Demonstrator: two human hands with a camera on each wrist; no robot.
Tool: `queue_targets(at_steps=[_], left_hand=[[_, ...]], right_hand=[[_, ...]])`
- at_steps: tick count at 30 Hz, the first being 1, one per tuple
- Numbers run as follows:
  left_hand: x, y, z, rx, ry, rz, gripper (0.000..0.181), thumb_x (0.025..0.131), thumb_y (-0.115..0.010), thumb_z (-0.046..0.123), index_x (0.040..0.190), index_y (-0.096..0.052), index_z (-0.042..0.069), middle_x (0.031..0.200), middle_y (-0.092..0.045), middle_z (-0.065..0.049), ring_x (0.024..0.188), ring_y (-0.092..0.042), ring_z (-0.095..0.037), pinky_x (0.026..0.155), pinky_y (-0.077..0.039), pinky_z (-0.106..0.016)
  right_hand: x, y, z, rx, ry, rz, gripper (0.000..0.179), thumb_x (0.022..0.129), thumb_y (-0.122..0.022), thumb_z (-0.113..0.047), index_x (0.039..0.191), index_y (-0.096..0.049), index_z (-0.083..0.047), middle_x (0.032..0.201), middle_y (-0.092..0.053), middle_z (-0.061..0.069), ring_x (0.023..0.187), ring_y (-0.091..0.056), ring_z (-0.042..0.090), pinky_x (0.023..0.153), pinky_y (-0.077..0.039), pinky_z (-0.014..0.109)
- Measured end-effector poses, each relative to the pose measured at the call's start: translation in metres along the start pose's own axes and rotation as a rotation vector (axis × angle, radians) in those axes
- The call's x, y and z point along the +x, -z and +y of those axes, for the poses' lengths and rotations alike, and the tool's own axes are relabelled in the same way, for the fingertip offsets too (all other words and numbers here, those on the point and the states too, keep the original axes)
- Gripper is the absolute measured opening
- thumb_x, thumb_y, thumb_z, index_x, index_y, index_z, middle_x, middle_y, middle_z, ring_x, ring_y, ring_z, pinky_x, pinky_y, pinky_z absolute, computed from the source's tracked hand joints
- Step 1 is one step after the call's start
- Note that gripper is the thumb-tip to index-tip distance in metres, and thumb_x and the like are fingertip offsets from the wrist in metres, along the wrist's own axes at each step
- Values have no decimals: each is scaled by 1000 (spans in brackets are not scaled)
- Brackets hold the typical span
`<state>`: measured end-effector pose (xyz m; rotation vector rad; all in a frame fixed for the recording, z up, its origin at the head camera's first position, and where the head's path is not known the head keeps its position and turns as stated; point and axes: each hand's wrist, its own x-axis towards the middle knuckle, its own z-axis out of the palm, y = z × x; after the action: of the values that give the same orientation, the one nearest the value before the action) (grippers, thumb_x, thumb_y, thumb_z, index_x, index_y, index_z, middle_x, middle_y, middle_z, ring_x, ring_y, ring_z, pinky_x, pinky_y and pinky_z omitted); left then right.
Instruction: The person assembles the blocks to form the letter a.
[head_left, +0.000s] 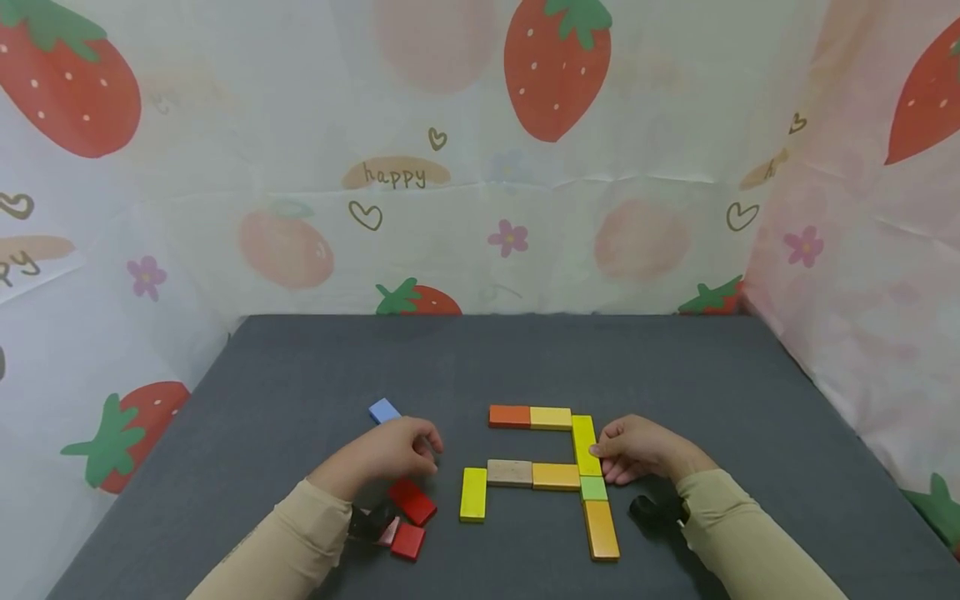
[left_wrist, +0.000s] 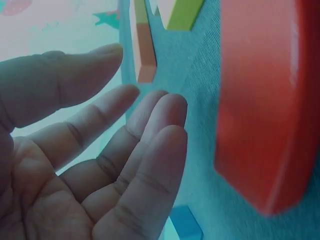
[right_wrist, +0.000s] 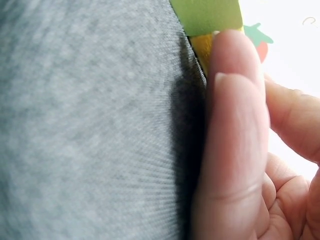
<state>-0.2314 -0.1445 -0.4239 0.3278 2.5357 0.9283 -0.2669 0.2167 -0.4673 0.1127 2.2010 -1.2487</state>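
My left hand (head_left: pixel 401 450) hovers over the left part of the table with its fingers loosely bent; nothing lies between thumb and fingers in the left wrist view. Just below it are red blocks (head_left: pixel 412 501), one looming large beside the fingers. A blue block (head_left: pixel 383 410) sits behind that hand, partly covered. At the right, my right hand (head_left: pixel 637 448) touches the right side of a long yellow block (head_left: pixel 586 442). Its fingers (right_wrist: pixel 237 145) stretch along the cloth up to that block, thumb apart from them. A green block (head_left: pixel 592 488) and an orange-yellow block (head_left: pixel 601 529) continue the column.
Flat blocks form a joined figure: an orange-red block (head_left: pixel 509 417) and pale yellow block (head_left: pixel 551 418) on top, a wooden block (head_left: pixel 509 473) and orange-yellow block (head_left: pixel 556 477) midway, a yellow block (head_left: pixel 473 495) at left. Printed curtains (head_left: pixel 480 250) border the dark tablecloth (head_left: pixel 337 358).
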Motion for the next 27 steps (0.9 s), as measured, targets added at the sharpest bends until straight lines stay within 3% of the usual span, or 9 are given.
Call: queue_targets(at_steps=[8, 14, 27], left_hand=[[-7, 10, -12, 32, -46, -22, 16, 82, -73, 4, 96, -68, 8, 83, -64, -1, 75, -57, -14, 68, -50, -29], [-11, 15, -23, 54, -111, -119, 17, 82, -74, 4, 97, -70, 8, 90, -68, -1, 81, -59, -13, 75, -53, -30], [-11, 11, -28, 155, -82, -169, 25, 79, -74, -2, 97, -73, 15, 95, -69, 1, 86, -59, -17, 85, -52, -42]], right_hand=[[0, 2, 2, 2, 18, -15, 19, 94, -64, -21, 82, -64, -7, 65, -62, 2, 53, -60, 9, 56, -54, 24], [0, 2, 2, 3, 18, -11, 18, 94, -64, -20, 81, -63, -7, 65, -62, 2, 52, -59, 9, 57, -54, 24], [0, 0, 1, 7, 10, 13, 18, 93, -66, -19, 80, -64, -7, 63, -62, 2, 51, -59, 9, 55, -54, 23]])
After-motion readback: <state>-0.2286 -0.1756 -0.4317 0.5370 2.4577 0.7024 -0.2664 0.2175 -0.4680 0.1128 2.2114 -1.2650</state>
